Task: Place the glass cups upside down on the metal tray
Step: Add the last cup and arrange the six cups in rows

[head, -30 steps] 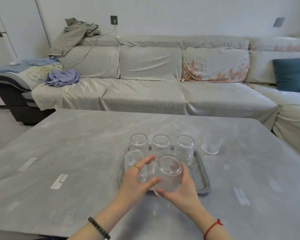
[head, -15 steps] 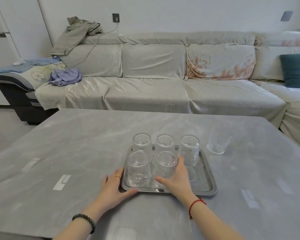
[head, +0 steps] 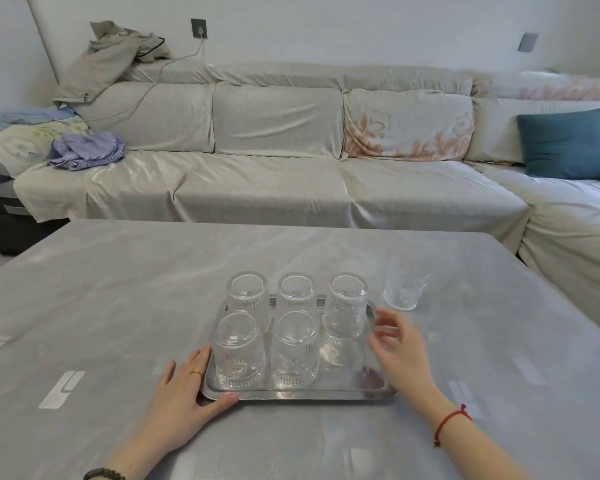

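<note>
A metal tray point(head: 340, 393) lies on the grey table with several ribbed glass cups upside down on it, three in the back row point(head: 297, 292) and two in front point(head: 295, 351). One more glass cup point(head: 404, 289) stands upright on the table, just right of the tray's far corner. My left hand point(head: 184, 389) rests flat on the table, fingers and thumb against the tray's near left corner. My right hand point(head: 395, 341) hovers over the tray's right edge, fingers spread, holding nothing, a little short of the upright cup.
The grey table point(head: 118, 289) has white tape marks point(head: 61, 389) on the left and right. A long covered sofa point(head: 274, 174) runs behind it, with a teal cushion point(head: 565, 143) at the right and clothes point(head: 87, 152) at the left.
A second ago both hands held a cup above the tray's front. It now stands upside down in the front row. My right hand has let go and moved right; my left rests by the tray.
</note>
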A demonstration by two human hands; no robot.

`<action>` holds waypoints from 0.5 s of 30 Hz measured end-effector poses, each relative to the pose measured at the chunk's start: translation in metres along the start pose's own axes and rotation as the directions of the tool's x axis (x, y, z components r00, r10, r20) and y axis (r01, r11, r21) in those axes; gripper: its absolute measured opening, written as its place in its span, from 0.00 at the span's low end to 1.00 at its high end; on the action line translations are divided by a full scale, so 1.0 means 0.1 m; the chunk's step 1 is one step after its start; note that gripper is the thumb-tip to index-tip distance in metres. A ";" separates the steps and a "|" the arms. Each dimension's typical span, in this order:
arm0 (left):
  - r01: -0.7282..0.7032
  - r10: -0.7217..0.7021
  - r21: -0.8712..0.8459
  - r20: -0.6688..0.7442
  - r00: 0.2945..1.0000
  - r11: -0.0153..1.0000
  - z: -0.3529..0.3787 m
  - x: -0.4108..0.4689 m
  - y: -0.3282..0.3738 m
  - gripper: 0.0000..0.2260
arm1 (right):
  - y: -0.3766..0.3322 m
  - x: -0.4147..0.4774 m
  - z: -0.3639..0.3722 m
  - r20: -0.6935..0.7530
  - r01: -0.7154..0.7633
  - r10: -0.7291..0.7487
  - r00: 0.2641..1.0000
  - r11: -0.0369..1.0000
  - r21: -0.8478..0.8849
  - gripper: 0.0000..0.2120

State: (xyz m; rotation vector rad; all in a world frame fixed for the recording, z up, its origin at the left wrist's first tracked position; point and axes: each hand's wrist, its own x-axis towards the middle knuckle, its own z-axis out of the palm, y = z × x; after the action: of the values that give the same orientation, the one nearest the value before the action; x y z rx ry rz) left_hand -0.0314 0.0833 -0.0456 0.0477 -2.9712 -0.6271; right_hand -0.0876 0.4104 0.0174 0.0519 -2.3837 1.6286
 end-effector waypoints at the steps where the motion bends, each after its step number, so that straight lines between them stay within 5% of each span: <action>1: 0.001 -0.001 0.007 0.002 1.000 1.000 0.00 0.00 0.01 0.50 | 0.05 0.10 -0.12 -0.091 -0.036 0.038 0.995 0.999 0.021 0.18; 9: 0.042 -0.042 0.005 -0.001 0.999 0.999 -0.03 0.01 0.05 0.50 | 0.49 0.77 -0.39 -0.192 -0.291 0.285 0.939 0.957 -0.006 0.40; 15: 0.039 -0.039 -0.028 -0.023 0.999 0.999 -0.06 -0.01 0.11 0.47 | 0.70 1.18 -0.24 -0.158 -0.316 0.321 0.934 0.947 0.056 0.43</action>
State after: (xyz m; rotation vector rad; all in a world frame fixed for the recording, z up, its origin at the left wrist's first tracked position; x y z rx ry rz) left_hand -0.0303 0.0907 -0.0354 0.1102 -2.9444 -0.6676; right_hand -0.2087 0.4721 -0.0112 -0.4714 -2.3308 1.7265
